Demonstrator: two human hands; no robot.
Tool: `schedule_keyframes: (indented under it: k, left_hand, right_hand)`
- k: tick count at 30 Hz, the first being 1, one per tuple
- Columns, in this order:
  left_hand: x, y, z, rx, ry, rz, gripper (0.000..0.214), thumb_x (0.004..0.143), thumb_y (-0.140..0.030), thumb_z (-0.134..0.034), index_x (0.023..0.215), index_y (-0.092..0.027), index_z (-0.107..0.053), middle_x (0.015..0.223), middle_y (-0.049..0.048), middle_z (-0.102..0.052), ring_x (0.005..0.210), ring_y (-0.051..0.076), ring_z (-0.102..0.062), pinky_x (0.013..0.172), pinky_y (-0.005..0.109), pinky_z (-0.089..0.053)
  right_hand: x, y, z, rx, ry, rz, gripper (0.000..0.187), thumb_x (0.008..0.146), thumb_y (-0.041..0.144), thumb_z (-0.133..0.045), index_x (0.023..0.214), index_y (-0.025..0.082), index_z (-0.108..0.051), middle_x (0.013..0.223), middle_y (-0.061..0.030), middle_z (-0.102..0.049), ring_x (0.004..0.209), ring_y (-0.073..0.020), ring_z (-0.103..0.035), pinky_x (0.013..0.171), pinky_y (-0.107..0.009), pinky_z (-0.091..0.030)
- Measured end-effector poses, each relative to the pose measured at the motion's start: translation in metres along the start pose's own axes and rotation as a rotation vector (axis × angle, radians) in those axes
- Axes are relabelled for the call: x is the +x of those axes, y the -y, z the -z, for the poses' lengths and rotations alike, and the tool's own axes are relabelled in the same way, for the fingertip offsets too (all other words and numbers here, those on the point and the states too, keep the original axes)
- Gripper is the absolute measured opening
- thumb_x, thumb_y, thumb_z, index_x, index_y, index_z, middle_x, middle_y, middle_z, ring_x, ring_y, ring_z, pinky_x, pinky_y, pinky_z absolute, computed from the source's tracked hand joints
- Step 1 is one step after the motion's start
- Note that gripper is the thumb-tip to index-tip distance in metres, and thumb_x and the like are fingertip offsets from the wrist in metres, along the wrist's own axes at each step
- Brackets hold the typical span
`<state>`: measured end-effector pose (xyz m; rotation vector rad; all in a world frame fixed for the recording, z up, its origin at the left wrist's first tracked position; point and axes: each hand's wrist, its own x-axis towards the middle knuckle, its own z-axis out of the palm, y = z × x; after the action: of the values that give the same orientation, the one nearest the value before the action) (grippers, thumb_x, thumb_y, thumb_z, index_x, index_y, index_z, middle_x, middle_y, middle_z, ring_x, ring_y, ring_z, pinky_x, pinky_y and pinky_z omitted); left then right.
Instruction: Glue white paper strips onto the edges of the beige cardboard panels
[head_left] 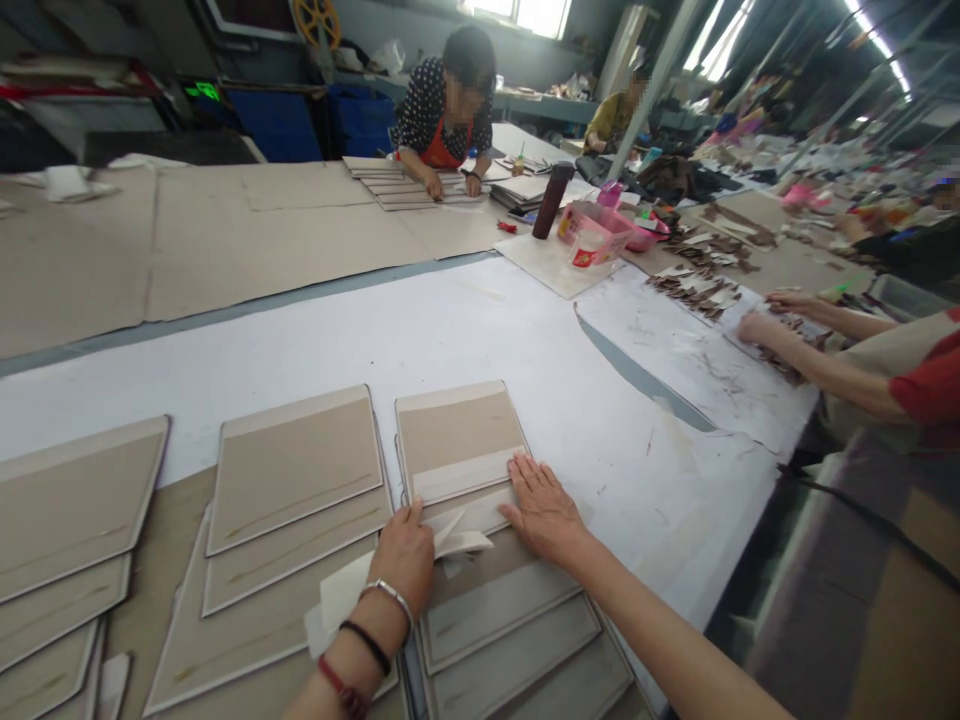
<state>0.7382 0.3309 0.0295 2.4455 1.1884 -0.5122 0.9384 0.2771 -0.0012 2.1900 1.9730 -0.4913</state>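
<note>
My left hand (pixel 405 555), with bracelets at the wrist, is closed around a bunch of white paper strips (pixel 341 590) whose loose ends (pixel 461 542) poke out past the fingers. Its fingertips touch the left end of a pale strip (pixel 469 474) lying along the lower edge of a beige board (pixel 457 425). My right hand (pixel 546 505) lies flat with fingers extended, pressing the right end of that same strip. Below both hands, more overlapping boards (pixel 517 610) with pale strips along their edges fan towards me.
Fanned boards (pixel 296 470) stand left, with another row (pixel 67 510) beyond. White sheeting (pixel 300 350) covers the table. A dark bottle (pixel 553 200) and pink basket (pixel 596 230) are ahead. One co-worker (pixel 442 120) works opposite; another person's hands (pixel 765 325) handle brown pieces at right.
</note>
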Motion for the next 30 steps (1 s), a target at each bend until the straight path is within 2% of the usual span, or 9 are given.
schedule_keyframes:
  k: [7,9,12,16,19,21,24,27,30]
  left_hand:
    - [-0.002,-0.002,-0.002,-0.021,-0.016,0.015,0.036,0.077,-0.002,-0.034,0.096,0.000,-0.065,0.131,0.0247,-0.043,0.113,0.029,-0.047,0.095,0.039,-0.035]
    - [-0.004,-0.003,0.000,-0.032,-0.022,0.008,0.034,0.076,-0.002,-0.036,0.093,-0.002,-0.065,0.126,0.0238,-0.048,0.109,0.029,-0.050,0.093,0.039,-0.037]
    - [-0.009,-0.004,0.007,-0.053,-0.053,0.010,0.032,0.075,-0.001,-0.037,0.088,-0.005,-0.066,0.109,0.0196,-0.060,0.102,0.026,-0.054,0.090,0.036,-0.039]
    - [-0.027,0.002,0.023,-0.064,-0.121,0.064,0.033,0.075,0.000,-0.034,0.086,-0.006,-0.065,0.100,0.0191,-0.061,0.100,0.026,-0.054,0.089,0.038,-0.039]
    - [-0.050,0.006,0.028,-0.077,-0.125,0.055,0.031,0.075,0.000,-0.036,0.084,-0.008,-0.065,0.098,0.0176,-0.062,0.097,0.025,-0.056,0.088,0.038,-0.041]
    - [-0.067,0.004,0.023,-0.136,-0.099,-0.011,0.030,0.076,-0.002,-0.038,0.084,-0.011,-0.065,0.098,0.0140,-0.064,0.098,0.023,-0.056,0.090,0.036,-0.040]
    - [-0.091,-0.003,0.008,-0.252,-0.084,-0.077,0.030,0.075,-0.002,-0.040,0.085,-0.014,-0.065,0.102,0.0122,-0.065,0.104,0.021,-0.055,0.095,0.035,-0.040]
    - [-0.108,-0.009,-0.009,-0.325,-0.110,-0.121,0.036,0.069,0.000,-0.041,0.092,-0.015,-0.065,0.110,0.0125,-0.063,0.109,0.022,-0.053,0.097,0.037,-0.040]
    - [-0.117,-0.010,-0.029,-0.388,-0.192,-0.227,0.040,0.063,-0.001,-0.044,0.095,-0.017,-0.063,0.109,0.0117,-0.064,0.108,0.022,-0.055,0.095,0.036,-0.043]
  right_hand:
    - [0.000,-0.001,0.000,-0.031,-0.019,0.021,0.060,0.088,0.039,-0.033,0.137,0.006,-0.028,0.144,-0.0142,-0.020,0.134,-0.0231,-0.018,0.109,-0.040,-0.015]
    - [0.000,-0.002,-0.001,-0.027,-0.029,0.021,0.059,0.088,0.037,-0.033,0.137,0.005,-0.028,0.144,-0.0146,-0.021,0.134,-0.0234,-0.019,0.108,-0.040,-0.016]
    - [0.001,-0.004,0.003,-0.009,-0.020,0.026,0.056,0.088,0.032,-0.032,0.137,0.005,-0.030,0.144,-0.0148,-0.023,0.133,-0.0237,-0.022,0.108,-0.040,-0.018]
    - [0.002,-0.002,0.013,0.007,0.014,0.018,0.052,0.088,0.027,-0.032,0.135,0.007,-0.033,0.143,-0.0131,-0.027,0.131,-0.0233,-0.025,0.107,-0.040,-0.020]
    - [0.001,0.008,0.013,-0.022,-0.064,0.005,0.051,0.087,0.025,-0.033,0.135,0.006,-0.034,0.143,-0.0137,-0.027,0.132,-0.0240,-0.023,0.108,-0.041,-0.016]
    - [0.001,0.017,0.008,-0.024,-0.117,0.025,0.052,0.088,0.027,-0.034,0.135,0.005,-0.034,0.143,-0.0144,-0.026,0.133,-0.0241,-0.020,0.108,-0.041,-0.014]
    - [0.000,0.034,-0.002,-0.004,-0.119,0.123,0.053,0.089,0.030,-0.034,0.135,0.004,-0.033,0.143,-0.0146,-0.026,0.133,-0.0239,-0.020,0.109,-0.039,-0.013]
    - [0.002,0.048,-0.009,0.020,-0.135,0.230,0.052,0.089,0.031,-0.034,0.135,0.006,-0.033,0.143,-0.0131,-0.025,0.133,-0.0228,-0.020,0.109,-0.039,-0.014]
    - [0.003,0.057,-0.014,0.038,-0.141,0.261,0.053,0.089,0.032,-0.035,0.135,0.005,-0.034,0.143,-0.0138,-0.026,0.133,-0.0227,-0.020,0.109,-0.039,-0.016]
